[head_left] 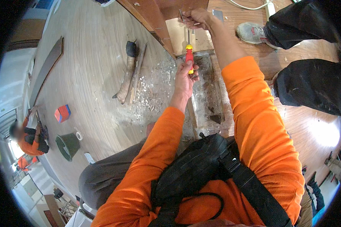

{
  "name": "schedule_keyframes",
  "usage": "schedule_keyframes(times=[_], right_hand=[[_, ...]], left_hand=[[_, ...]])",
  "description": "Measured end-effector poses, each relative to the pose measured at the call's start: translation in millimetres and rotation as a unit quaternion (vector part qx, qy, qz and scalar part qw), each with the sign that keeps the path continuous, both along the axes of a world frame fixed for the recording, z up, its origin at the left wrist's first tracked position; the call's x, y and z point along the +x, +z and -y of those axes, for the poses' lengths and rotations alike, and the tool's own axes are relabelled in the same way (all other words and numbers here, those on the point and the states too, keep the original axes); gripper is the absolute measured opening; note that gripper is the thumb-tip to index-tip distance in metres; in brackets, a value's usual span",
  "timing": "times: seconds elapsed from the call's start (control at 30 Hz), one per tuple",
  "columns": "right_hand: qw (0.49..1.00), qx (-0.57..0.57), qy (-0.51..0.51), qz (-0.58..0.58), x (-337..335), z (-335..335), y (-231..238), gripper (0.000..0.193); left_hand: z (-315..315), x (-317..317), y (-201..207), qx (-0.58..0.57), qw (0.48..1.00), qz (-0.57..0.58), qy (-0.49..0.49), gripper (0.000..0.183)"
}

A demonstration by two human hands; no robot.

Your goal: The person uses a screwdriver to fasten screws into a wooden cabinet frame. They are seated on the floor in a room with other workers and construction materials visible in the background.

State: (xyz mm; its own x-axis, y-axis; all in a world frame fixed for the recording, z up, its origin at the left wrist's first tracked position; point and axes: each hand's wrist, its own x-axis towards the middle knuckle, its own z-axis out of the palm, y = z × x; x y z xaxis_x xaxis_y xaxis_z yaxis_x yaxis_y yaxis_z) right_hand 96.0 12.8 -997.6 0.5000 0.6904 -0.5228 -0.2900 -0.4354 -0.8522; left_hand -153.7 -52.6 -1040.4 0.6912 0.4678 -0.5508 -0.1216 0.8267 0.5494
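My left hand (185, 80) is wrapped around the red and yellow handle of a screwdriver (189, 58), whose shaft points away from me toward a brown wooden frame (149, 17). Beyond the screwdriver's tip, my right hand (199, 19) is closed in a pinch, and a small thin metal piece (182, 15) shows at its fingertips. Exactly what kind of piece it is, I cannot tell. Below the right hand lies a pale board surface (178, 39) inside the frame. An opened strip of floor (208, 87) with rough debris runs from there toward me.
A wrapped, dark-headed tool (127, 72) and a wood strip (138, 73) lie among rubble on the left. Farther left are a red and blue box (62, 113), a green bucket (68, 146) and a crouching person (29, 140). Another person's shoe (251, 33) stands at right.
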Motion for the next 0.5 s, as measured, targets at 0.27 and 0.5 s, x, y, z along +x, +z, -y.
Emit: schedule_keyframes(times=[0.27,0.5], right_hand=[[0.788,-0.208,0.18,0.551,-6.7,-21.8,4.2,0.028],[0.99,-0.033,0.01,0.136,1.1,-16.5,-11.0,0.038]], left_hand=[[-0.8,-3.2,-0.1,0.01,1.0,-0.009,0.004,0.025],[-0.3,-1.6,-2.1,0.003,1.0,-0.004,0.003,0.026]])
